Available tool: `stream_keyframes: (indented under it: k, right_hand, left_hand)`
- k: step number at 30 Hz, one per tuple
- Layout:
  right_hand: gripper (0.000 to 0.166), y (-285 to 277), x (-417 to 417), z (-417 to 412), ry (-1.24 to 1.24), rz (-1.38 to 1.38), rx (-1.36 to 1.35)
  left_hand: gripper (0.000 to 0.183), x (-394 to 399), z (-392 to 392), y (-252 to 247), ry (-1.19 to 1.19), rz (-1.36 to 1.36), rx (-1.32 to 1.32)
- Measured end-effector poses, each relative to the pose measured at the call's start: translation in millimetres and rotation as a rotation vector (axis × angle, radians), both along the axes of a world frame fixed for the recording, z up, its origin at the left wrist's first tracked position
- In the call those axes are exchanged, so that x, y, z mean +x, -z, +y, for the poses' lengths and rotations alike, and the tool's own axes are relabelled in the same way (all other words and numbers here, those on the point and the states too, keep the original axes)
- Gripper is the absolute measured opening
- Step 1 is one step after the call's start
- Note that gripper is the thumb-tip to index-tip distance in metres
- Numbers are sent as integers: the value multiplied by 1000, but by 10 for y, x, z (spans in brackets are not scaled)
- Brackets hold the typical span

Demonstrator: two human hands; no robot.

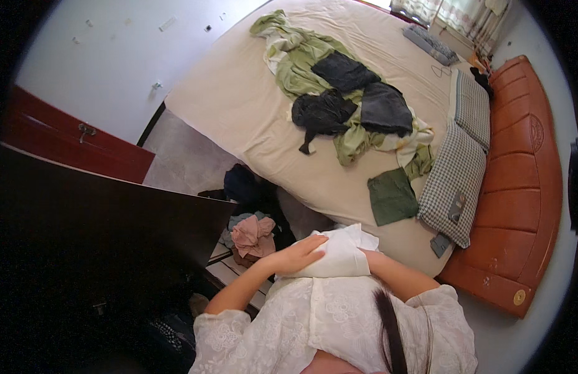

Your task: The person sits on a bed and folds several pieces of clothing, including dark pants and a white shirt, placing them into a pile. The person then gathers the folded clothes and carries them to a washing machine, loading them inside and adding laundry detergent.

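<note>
A folded white cloth (342, 255) is held against my front, at the near edge of the bed. My left hand (302, 254) lies on top of its left part with the fingers spread. At the cloth's right end is my right hand (370, 259), its fingers hidden under or behind the fabric. Beyond the cloth, a folded dark green cloth (392, 196) lies on the bed. Farther off, dark folded garments (386, 108) and a crumpled black garment (321, 112) rest on a rumpled green blanket (298, 70).
Houndstooth pillows (452, 182) lean by the brown headboard (508, 205), with a remote control (456, 205) on one. Pink clothing (253, 233) is heaped on the left beside a dark cabinet panel (115, 210). A red door (73, 135) stands beyond.
</note>
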State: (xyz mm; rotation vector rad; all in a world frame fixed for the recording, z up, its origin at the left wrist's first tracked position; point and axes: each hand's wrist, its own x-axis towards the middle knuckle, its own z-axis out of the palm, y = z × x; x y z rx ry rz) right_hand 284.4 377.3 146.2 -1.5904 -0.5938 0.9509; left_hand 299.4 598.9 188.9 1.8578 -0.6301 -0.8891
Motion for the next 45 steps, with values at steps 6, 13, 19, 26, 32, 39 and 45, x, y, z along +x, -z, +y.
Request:
stream_keyframes:
  k: [6,13,19,26,32,39,45]
  right_hand:
    - [50,-699,42,-437,-280,-276,-341]
    - [31,-1265,504,-546,-236,-50,-482]
    - [24,-1183,1100,-604,163,-326,-208]
    - [26,-718,879,-67,-342,286,-162]
    - [41,282,386,-212,-48,133,64]
    - [59,-318,346,-584,201,834,88]
    - [98,-373,303,-840,362,-398,-132]
  left_hand:
    - [71,-244,32,-419,89,-165,63]
    - [51,22,-49,-449,98,-193,-26]
    - [48,340,99,-1102,267,34,-119]
    - [31,961,370,-1515,32,155,-153]
    - [40,1007,154,-111,-195,-591,387]
    - [47,246,-312,233,-175,482,-78]
    - [44,252,-329,232,-176,649,-169]
